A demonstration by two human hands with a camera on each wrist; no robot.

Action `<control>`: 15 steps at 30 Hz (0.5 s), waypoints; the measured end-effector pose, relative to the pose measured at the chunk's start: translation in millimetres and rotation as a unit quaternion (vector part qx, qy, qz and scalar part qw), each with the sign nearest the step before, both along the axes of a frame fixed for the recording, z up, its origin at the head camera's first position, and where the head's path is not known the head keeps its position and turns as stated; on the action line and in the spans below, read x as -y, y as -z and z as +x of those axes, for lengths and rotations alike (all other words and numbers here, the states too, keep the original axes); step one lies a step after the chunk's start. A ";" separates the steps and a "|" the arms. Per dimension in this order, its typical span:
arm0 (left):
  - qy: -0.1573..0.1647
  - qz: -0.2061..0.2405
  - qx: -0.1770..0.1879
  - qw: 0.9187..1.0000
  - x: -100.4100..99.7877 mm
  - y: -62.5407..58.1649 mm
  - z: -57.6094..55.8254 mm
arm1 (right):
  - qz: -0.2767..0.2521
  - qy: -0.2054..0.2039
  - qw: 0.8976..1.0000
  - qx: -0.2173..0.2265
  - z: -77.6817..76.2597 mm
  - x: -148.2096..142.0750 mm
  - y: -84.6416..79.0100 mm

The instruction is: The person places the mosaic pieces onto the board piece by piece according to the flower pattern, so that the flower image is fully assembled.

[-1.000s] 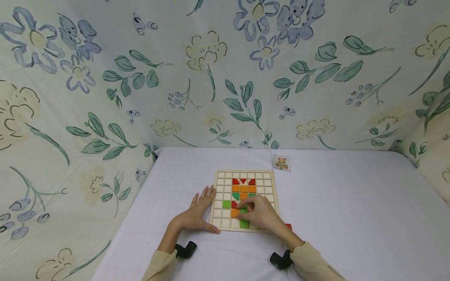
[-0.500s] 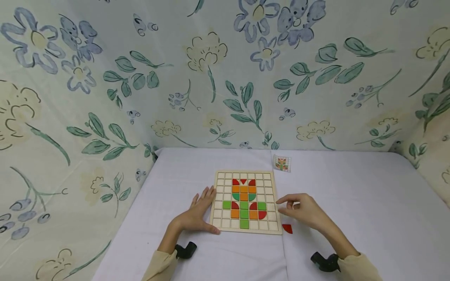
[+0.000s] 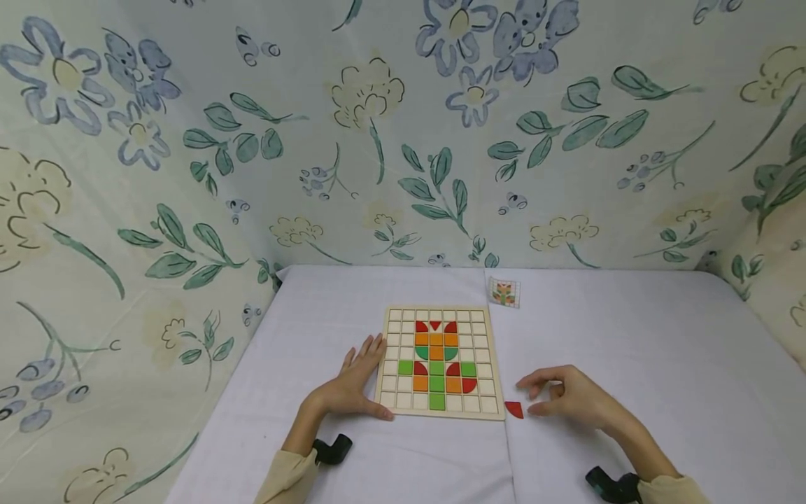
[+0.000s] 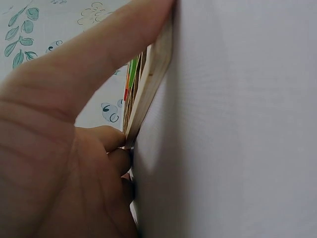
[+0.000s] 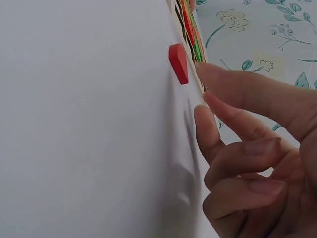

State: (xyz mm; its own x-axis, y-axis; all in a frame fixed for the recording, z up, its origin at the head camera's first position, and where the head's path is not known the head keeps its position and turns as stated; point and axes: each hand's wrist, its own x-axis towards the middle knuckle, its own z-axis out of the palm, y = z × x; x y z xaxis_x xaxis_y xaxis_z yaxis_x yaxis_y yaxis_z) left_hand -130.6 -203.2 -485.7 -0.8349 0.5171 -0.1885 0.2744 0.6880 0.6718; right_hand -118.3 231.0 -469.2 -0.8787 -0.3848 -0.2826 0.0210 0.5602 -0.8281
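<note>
A square wooden grid board (image 3: 403, 404) lies on the white cloth, with red, orange and green tiles in its cells forming a flower shape. My left hand (image 3: 350, 383) rests along the board's left edge, fingers spread and thumb at the near corner; the left wrist view shows the thumb against the wooden frame (image 4: 154, 82). To the right of the board's near corner lies a loose red quarter-circle tile (image 3: 515, 410). Just right of this tile hovers my right hand (image 3: 576, 397), thumb and forefinger apart. Nothing is between those fingers in the right wrist view, where the red tile (image 5: 178, 63) lies beyond the fingertips.
A small printed pattern card (image 3: 504, 292) lies behind the board's far right corner. White cloth (image 3: 630, 329) covers the table. A floral curtain (image 3: 378, 140) hangs behind and at both sides.
My right hand has left the middle of the board, moved right, then come nearer beside the red quarter-circle tile. Tiles it covered before now show. My left hand has stayed in place.
</note>
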 end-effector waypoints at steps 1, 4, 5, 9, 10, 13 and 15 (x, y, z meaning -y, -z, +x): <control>0.000 0.000 0.000 1.000 0.1 0.0 0.2 | -0.004 -0.009 1.000 -0.001 0.4 -0.4 1.4; 0.000 0.000 -0.001 1.000 0.2 -0.1 0.5 | -0.016 -0.027 0.999 -0.014 1.8 0.7 4.8; 0.000 0.000 -0.001 1.000 0.2 -0.2 0.5 | -0.019 -0.028 0.999 -0.020 2.2 1.5 5.7; 0.000 -0.001 -0.004 1.000 0.5 0.0 0.5 | -0.016 -0.018 0.999 -0.037 4.2 5.9 6.9; 0.000 -0.002 -0.004 1.000 0.7 0.1 0.4 | -0.011 -0.014 0.999 -0.040 4.5 6.9 7.0; 0.002 -0.002 -0.005 1.000 0.9 0.5 0.5 | 0.004 0.002 0.999 -0.043 5.1 9.5 7.3; 0.002 -0.002 -0.005 1.000 0.9 0.5 0.5 | 0.014 0.010 0.999 -0.043 5.1 10.9 7.6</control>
